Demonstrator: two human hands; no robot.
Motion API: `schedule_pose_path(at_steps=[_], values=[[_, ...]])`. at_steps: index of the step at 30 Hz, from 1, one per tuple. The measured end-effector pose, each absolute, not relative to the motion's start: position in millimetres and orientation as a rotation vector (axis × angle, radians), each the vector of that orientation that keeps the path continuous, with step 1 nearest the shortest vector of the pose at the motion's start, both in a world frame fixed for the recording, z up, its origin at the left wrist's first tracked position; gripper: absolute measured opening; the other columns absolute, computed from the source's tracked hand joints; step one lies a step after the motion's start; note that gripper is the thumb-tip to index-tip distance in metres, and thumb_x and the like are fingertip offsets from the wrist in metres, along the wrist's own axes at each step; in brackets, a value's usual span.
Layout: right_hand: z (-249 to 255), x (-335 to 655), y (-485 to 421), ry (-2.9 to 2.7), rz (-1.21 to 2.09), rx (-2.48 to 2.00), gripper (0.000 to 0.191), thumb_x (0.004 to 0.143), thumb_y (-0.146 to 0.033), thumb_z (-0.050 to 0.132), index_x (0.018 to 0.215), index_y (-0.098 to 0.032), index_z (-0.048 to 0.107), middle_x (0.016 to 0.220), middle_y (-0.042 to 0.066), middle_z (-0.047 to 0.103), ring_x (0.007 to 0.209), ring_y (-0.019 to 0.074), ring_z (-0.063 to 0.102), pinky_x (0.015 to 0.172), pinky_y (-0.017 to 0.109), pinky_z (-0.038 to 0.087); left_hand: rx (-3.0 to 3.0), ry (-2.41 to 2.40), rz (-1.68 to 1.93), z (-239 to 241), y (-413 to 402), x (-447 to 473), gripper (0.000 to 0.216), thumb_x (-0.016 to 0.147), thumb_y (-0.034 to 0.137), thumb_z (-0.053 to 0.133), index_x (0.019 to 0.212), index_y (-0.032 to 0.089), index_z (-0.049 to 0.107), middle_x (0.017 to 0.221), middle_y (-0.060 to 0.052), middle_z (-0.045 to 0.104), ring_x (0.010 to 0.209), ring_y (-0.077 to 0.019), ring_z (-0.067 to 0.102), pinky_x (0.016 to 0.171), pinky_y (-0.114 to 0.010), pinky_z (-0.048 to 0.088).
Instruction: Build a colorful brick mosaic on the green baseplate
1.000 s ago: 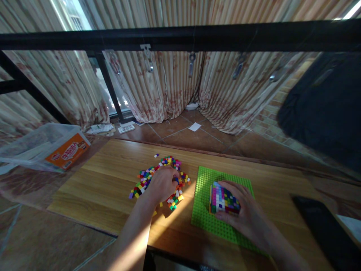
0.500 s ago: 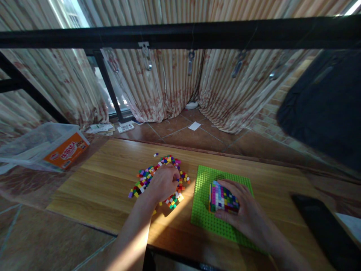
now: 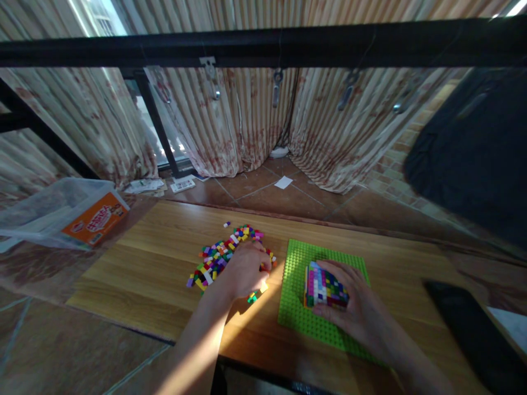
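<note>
A pile of small coloured bricks lies on the wooden table. My left hand rests on the right side of the pile with its fingers curled in a pinch; what they hold is hidden. To the right a green studded baseplate carries a multicoloured block of stacked bricks. My right hand wraps round the block's right and near sides and grips it.
A clear plastic box with an orange label stands off the table's left end. A black flat object lies at the right edge. A black metal bar crosses overhead, with curtains and a tiled floor behind.
My left hand has shifted a little to the right and nearer within the pile, covering the bricks at its right edge. The right hand stays on the block.
</note>
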State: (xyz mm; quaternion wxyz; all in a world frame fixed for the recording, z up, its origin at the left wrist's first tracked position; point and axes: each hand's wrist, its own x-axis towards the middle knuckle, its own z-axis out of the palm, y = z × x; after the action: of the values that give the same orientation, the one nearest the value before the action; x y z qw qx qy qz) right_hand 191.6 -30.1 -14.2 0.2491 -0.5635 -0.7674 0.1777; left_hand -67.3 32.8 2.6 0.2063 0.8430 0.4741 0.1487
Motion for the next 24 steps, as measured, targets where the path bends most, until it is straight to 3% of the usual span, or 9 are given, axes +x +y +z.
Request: schedule_pose_path(at_steps=[4,8,14,19,24], values=[[-14.2,191.6,-30.4,-2.101,0.477,-1.528,0.065,0.072,-0.042,0.071,0.132,-0.032,0.047,0.132,0.007,0.053,0.121,0.0307,0.049,0.103,0.052,0.040,2.356,1.319,0.399,3.9,33.0,-62.3,0.013,0.071,0.013,0.057,0.064,0.018,0.067,0.081,-0.006,0.067,0.087,-0.0214,0.060,0.088,-0.035,0.042],[-12.8,190.3,-30.8,-2.094,0.492,-1.555,0.063,0.074,-0.042,0.070,0.132,-0.031,0.048,0.131,0.006,0.053,0.122,0.0290,0.048,0.103,0.049,0.040,2.328,1.308,0.548,9.9,32.2,-61.8,0.014,0.079,0.014,0.051,0.073,0.018,0.063,0.086,-0.006,0.066,0.089,-0.0194,0.059,0.086,-0.033,0.043],[-10.2,188.3,-30.4,-2.080,0.520,-1.565,0.066,0.072,-0.045,0.071,0.132,-0.030,0.047,0.133,0.007,0.051,0.122,0.0288,0.047,0.103,0.048,0.040,1.925,1.241,0.723,4.1,31.5,-50.8,0.014,0.089,0.020,0.042,0.088,0.019,0.055,0.076,0.000,0.064,0.071,-0.0131,0.062,0.065,-0.025,0.047],[-8.4,187.3,-30.7,-2.075,0.533,-1.562,0.065,0.073,-0.046,0.071,0.132,-0.030,0.048,0.132,0.007,0.052,0.121,0.0290,0.047,0.102,0.049,0.040,1.731,1.112,0.786,-7.6,28.4,-34.6,0.018,0.088,0.022,0.045,0.098,0.019,0.060,0.092,-0.002,0.068,0.078,-0.0124,0.067,0.072,-0.025,0.052],[-4.8,185.0,-31.6,-2.061,0.572,-1.580,0.066,0.073,-0.044,0.071,0.132,-0.028,0.048,0.132,0.008,0.052,0.121,0.0289,0.046,0.103,0.049,0.040,1.707,1.113,0.815,-5.9,25.8,-26.7,0.019,0.087,0.022,0.049,0.095,0.018,0.065,0.087,-0.004,0.070,0.081,-0.0148,0.066,0.075,-0.026,0.053]])
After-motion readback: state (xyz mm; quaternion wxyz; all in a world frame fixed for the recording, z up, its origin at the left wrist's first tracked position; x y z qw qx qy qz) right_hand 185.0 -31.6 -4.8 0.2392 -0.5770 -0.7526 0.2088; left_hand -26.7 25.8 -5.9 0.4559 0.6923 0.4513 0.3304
